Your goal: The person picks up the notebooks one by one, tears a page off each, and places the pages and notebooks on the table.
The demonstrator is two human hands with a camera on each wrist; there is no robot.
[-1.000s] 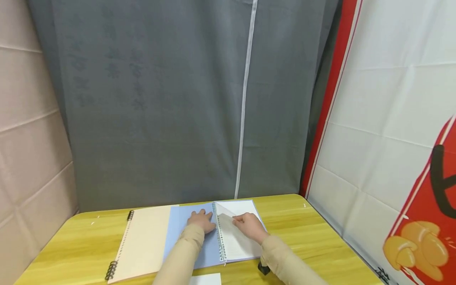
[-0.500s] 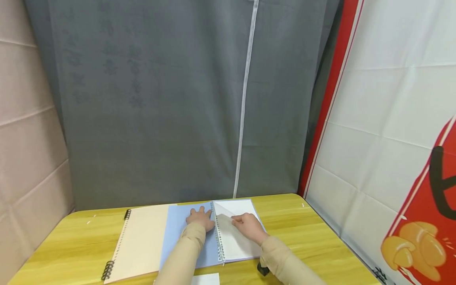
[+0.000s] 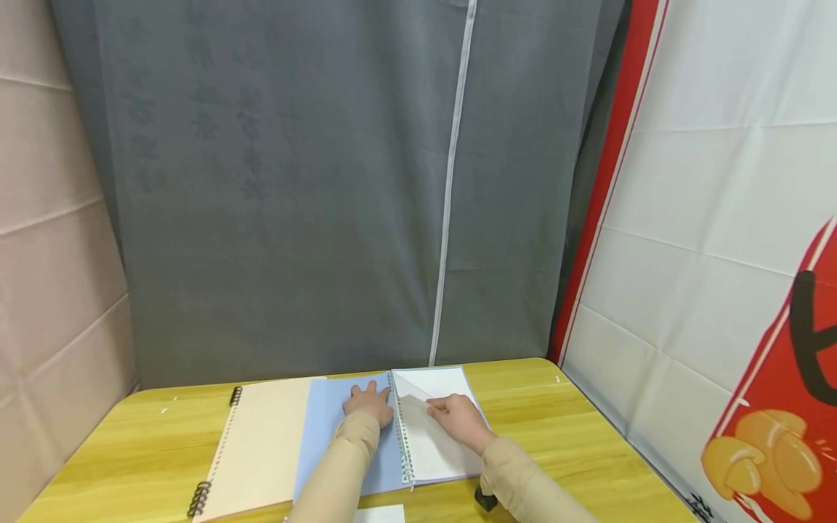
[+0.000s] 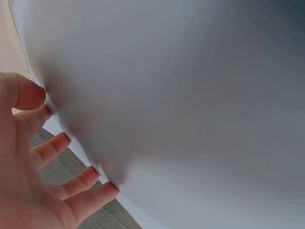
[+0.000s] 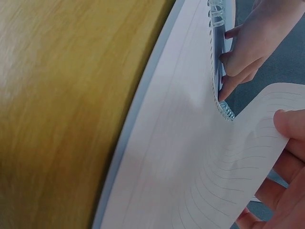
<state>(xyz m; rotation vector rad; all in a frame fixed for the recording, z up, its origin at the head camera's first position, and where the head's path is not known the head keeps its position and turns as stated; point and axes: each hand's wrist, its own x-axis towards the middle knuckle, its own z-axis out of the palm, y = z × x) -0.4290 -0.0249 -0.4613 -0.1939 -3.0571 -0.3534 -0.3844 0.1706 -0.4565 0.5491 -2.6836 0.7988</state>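
Observation:
A spiral notebook lies open, its blue cover (image 3: 314, 428) folded to the left and its lined white pages (image 3: 445, 450) on the right. Spread on that cover, close to the wire binding (image 3: 403, 436), rests my left hand (image 3: 368, 404); its fingertips touch the surface in the left wrist view. My right hand (image 3: 461, 420) pinches the edge of a page (image 5: 238, 157) between thumb and fingers. That page is lifted and curls back toward the binding in the right wrist view, with more lined sheet flat beneath it.
Left of the notebook lies a larger cream spiral pad (image 3: 268, 443) with black rings, partly under the blue cover. White paper (image 3: 381, 514) shows at the near edge. A small black object (image 3: 485, 500) sits beside the right sleeve. Grey curtain (image 3: 294, 218) hangs behind the yellow wooden table (image 3: 556, 450).
The hands, the held page and the notebook stay almost as they were. Only the head view shifts slightly.

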